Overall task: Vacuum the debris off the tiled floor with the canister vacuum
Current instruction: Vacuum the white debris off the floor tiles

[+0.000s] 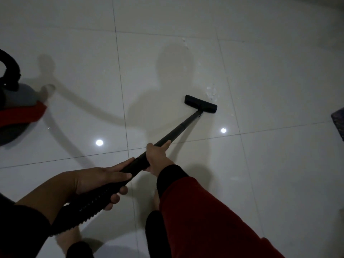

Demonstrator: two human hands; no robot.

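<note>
A black vacuum wand (175, 132) slants from my hands down to its flat floor head (200, 103), which rests on the white tiled floor (270, 164). Small pale debris (212, 92) lies just beyond the head, with more bits (184, 41) farther off. My right hand (157, 157) grips the wand higher up, forefinger stretched along it. My left hand (104, 179) holds the ribbed hose end (87, 207) where it joins the wand. The red and grey canister (18, 110) stands at the left edge, partly cut off.
A dark patterned object (339, 121) pokes in at the right edge. My bare feet (156, 200) stand on the tiles below the hands. Two ceiling-light reflections (99, 142) shine on the glossy floor. Shadows of me and the hose fall across the middle tiles.
</note>
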